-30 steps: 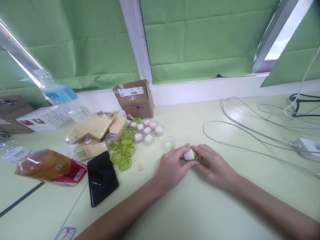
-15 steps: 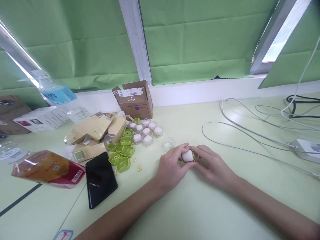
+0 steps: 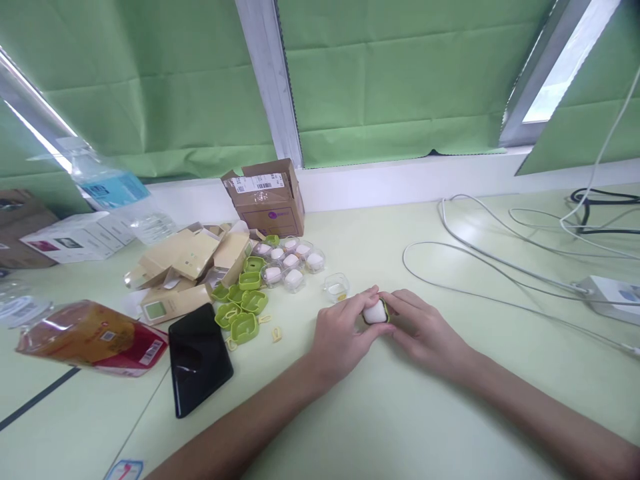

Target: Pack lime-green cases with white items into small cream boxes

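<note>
My left hand (image 3: 343, 333) and my right hand (image 3: 425, 330) meet at the table's middle, fingers pinched from both sides on a small white case (image 3: 375, 311) that sits partly in a green silicone cover. An empty clear plastic shell (image 3: 336, 287) lies just left of them. Further left are several white cases in clear shells (image 3: 294, 261) and a cluster of loose green covers (image 3: 243, 308).
A black phone (image 3: 198, 357) lies at the left front, beside a red and orange packet (image 3: 90, 340). Opened tan cartons (image 3: 193, 263), a brown cardboard box (image 3: 267, 197) and a water bottle (image 3: 117, 193) stand behind. White cables (image 3: 500, 267) and an adapter (image 3: 613, 297) lie to the right.
Both hands stay pinched on the white case; its green cover shows a little more at the right edge. The view has shifted slightly.
</note>
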A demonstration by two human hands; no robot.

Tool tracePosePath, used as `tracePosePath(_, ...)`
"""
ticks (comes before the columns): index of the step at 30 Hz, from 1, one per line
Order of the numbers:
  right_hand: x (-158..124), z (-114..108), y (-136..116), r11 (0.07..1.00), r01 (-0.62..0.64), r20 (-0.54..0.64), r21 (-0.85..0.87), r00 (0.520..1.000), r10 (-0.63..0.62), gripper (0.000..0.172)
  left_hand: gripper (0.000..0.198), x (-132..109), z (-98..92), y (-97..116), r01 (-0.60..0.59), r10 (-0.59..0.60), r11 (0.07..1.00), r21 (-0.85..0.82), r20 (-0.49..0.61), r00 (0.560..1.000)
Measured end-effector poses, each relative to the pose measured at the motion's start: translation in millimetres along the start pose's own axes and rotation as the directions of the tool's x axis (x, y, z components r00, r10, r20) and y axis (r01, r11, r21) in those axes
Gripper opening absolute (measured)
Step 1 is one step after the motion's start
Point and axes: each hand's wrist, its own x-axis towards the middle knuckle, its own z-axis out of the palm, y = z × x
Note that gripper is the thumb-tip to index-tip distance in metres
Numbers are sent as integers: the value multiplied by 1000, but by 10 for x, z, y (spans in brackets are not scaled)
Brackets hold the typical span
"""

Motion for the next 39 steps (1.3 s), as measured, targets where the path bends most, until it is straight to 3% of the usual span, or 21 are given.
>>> tracePosePath(5, -3, 9, 20, 1000, 1, -7, 22, 1000, 0, 42, 47, 0, 11, -16, -112, 117, 989, 99, -55, 992)
tracePosePath(10, 15, 3, -7, 999, -46, 9, 26, 999, 46, 16, 45, 14, 7, -14, -253, 277, 946, 202, -103, 955)
tracePosePath(14, 38, -9, -47, 995, -96, 26, 34, 995, 95, 2, 41, 30, 5, -25, -294, 317, 935, 197, -96, 943)
tracePosePath(20, 49, 5, -61, 993, -108, 18, 43, 994, 107, 3, 36, 38, 0, -23, -333, 366, 919, 211, -136, 921)
tracePosePath(39, 46, 35, -77, 981, -186, 43, 53, 982, 184, 15, 24, 66, 24, 5, -283, 293, 952, 117, -87, 952)
